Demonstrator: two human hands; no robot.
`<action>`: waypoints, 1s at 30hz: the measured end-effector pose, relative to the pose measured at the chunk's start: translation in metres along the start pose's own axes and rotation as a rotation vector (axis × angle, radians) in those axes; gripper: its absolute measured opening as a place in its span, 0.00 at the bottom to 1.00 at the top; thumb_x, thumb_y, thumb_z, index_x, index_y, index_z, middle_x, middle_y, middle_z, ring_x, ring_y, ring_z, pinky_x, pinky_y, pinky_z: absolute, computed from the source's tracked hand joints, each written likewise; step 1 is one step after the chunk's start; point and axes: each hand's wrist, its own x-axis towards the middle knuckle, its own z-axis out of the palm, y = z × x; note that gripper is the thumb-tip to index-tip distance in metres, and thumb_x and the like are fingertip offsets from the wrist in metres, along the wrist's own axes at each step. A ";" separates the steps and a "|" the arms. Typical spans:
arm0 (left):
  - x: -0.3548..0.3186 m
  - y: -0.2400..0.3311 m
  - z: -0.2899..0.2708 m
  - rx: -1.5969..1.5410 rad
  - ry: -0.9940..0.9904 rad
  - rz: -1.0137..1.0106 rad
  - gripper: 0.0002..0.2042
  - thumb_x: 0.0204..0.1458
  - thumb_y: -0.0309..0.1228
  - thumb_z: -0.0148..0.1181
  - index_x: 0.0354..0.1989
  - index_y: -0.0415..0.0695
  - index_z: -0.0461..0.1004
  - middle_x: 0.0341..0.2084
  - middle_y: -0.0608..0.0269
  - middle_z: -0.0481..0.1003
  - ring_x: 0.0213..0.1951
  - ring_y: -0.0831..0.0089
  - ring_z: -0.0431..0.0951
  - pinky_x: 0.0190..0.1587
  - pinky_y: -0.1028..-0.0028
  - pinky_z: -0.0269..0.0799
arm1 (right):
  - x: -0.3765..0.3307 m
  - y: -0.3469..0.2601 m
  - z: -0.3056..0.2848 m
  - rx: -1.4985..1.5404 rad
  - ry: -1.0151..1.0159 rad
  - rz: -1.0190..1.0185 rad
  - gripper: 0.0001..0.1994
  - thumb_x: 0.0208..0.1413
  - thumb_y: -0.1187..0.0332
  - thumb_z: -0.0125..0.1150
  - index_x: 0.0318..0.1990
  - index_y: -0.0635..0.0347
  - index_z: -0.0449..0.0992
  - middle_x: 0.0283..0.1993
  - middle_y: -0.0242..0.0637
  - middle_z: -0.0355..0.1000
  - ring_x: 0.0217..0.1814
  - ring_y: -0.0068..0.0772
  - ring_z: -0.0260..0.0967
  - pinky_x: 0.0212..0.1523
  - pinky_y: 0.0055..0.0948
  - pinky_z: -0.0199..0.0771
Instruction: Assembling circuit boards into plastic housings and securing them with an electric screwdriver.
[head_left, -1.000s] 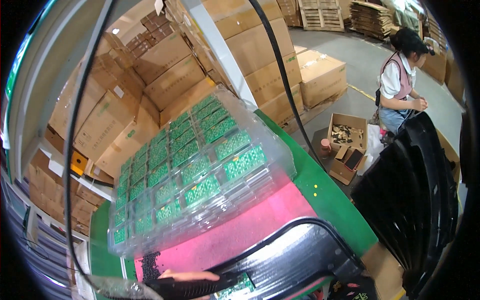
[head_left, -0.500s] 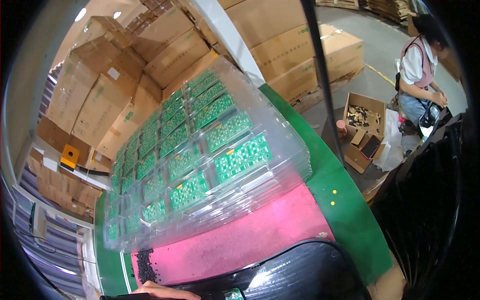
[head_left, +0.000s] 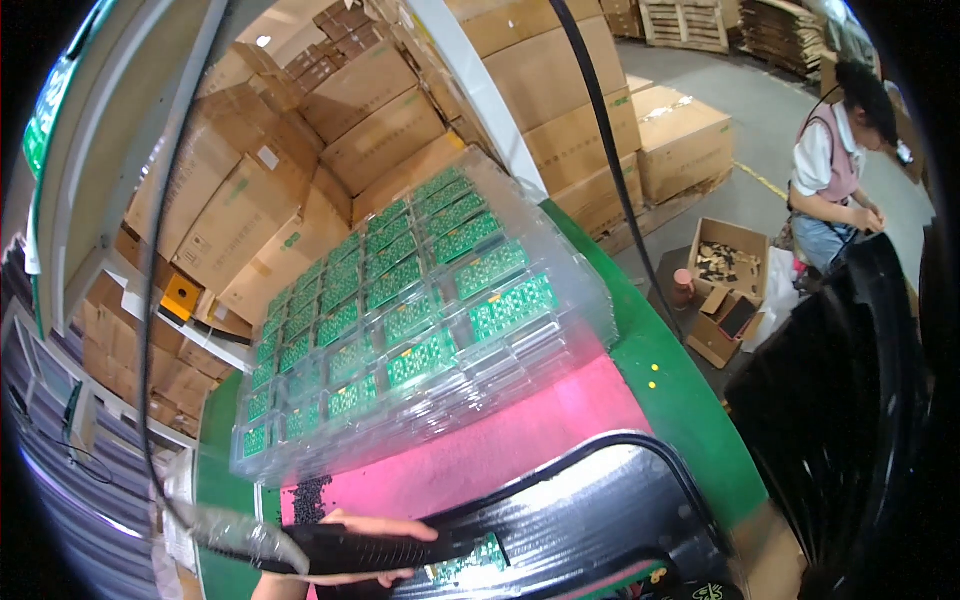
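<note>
My left hand comes in at the lower edge, left of the middle. It is closed round a black handheld power screwdriver with a cable at its rear end. The tool lies nearly level, its front end pointing right to a small green circuit board. That board rests on a glossy black plastic casing with a raised rim; whether the tip touches it I cannot make out. Beyond the casing are stacked clear plastic trays with green circuit boards in their pockets. My right hand is out of view.
Small black screws lie heaped on the pink mat, over a green table top. A dark cable hangs at the left. Cardboard boxes are stacked behind. At right, a person sits near open boxes.
My left hand has come further into view, with the screwdriver now plainly visible beside the circuit board. The view has shifted, bringing more of the black casing and the hanging cable into sight.
</note>
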 end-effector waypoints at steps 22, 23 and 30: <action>0.013 -0.001 0.011 0.609 0.200 0.422 0.18 0.50 0.26 0.65 0.50 0.36 0.71 0.34 0.43 0.78 0.40 0.49 0.80 0.43 0.57 0.76 | 0.116 -0.268 -0.141 0.377 0.313 -0.027 0.20 0.50 0.75 0.72 0.50 0.64 0.72 0.43 0.35 0.76 0.44 0.24 0.74 0.49 0.27 0.74; -0.001 0.007 0.014 0.680 0.207 0.220 0.16 0.50 0.26 0.63 0.48 0.37 0.72 0.35 0.43 0.77 0.41 0.45 0.78 0.42 0.55 0.74 | 0.117 -0.263 -0.143 0.434 0.307 -0.040 0.19 0.50 0.76 0.71 0.49 0.64 0.72 0.42 0.35 0.76 0.44 0.24 0.74 0.48 0.27 0.75; -0.022 -0.063 0.024 0.656 0.283 0.418 0.19 0.48 0.16 0.52 0.51 0.36 0.70 0.37 0.46 0.75 0.41 0.45 0.78 0.41 0.54 0.76 | 0.108 -0.251 -0.133 0.375 0.403 -0.025 0.17 0.53 0.69 0.63 0.47 0.65 0.65 0.21 0.32 0.65 0.19 0.22 0.63 0.28 0.27 0.68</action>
